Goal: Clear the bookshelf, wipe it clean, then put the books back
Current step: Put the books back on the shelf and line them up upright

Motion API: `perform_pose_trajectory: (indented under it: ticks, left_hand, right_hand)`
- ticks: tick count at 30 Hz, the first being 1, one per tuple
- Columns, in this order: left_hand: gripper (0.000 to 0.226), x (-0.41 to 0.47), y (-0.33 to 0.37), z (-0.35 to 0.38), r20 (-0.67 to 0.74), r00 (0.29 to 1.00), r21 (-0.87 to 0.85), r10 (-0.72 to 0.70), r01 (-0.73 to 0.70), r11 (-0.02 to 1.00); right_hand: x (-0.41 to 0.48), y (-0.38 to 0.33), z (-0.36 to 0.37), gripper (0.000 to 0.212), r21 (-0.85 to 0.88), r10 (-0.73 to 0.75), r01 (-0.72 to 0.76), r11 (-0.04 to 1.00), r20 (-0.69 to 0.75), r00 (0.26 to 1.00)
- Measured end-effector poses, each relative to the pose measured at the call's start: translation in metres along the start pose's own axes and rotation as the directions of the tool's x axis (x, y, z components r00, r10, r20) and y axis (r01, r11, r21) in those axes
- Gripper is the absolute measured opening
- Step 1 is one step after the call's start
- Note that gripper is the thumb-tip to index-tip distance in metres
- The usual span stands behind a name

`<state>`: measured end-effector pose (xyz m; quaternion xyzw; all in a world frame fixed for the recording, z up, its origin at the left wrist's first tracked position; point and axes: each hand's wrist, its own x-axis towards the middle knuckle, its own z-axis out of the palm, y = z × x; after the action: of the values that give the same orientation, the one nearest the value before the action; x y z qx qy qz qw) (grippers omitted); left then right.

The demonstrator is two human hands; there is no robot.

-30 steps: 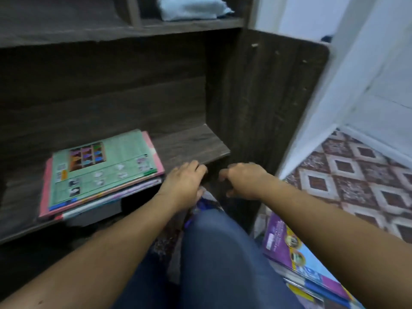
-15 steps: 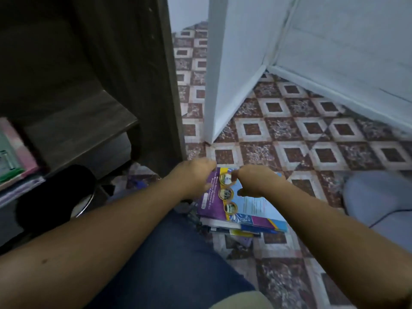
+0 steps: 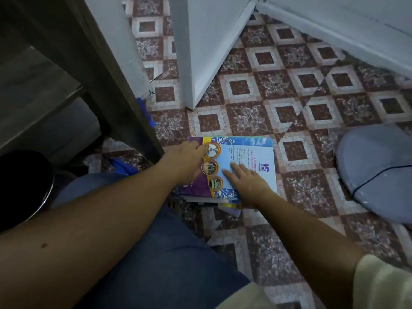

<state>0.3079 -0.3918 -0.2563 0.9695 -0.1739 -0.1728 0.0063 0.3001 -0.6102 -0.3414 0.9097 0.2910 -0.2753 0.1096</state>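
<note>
A stack of books (image 3: 249, 150) lies on the patterned floor tiles, its top cover purple and light blue with three round pictures. My left hand (image 3: 185, 161) rests on the left part of that cover, fingers reaching toward the top round picture. My right hand (image 3: 247, 182) lies flat on the cover's lower right, fingers straight and spread. The dark wooden bookshelf (image 3: 73, 54) stands at the left, with only a bare shelf board and its side panel in sight.
A white door edge (image 3: 200, 52) stands just beyond the books. A grey rounded object (image 3: 376, 168) with a dark cord lies on the floor at the right. A black round stool (image 3: 24, 186) sits at the left, by my jeans-clad knee (image 3: 156, 253).
My view swung from the shelf down to the floor. Both hands went from the shelf edge to the book stack; the right hand's fingers uncurled and now lie flat on the top cover.
</note>
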Motion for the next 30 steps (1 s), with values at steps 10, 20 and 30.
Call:
perform_pose_trajectory:
  ticks: [10,20,30]
  left_hand:
    - [0.047,0.005,-0.007,0.008,0.087,0.996,-0.046,-0.026,0.03,0.999]
    - [0.039,-0.004,-0.006,0.003,0.142,0.989,-0.089,-0.038,0.05,0.995]
    - [0.053,-0.011,0.002,-0.004,0.015,1.0,-0.01,0.001,-0.001,1.0]
  right_hand:
    - [0.003,-0.012,0.012,0.092,-0.024,0.048,-0.047,0.999,0.014,0.999]
    - [0.008,-0.014,-0.024,0.047,0.032,0.073,-0.073,0.997,-0.003,0.997]
    - [-0.016,-0.003,-0.09,0.013,0.041,0.183,-0.179,0.983,-0.297,0.937]
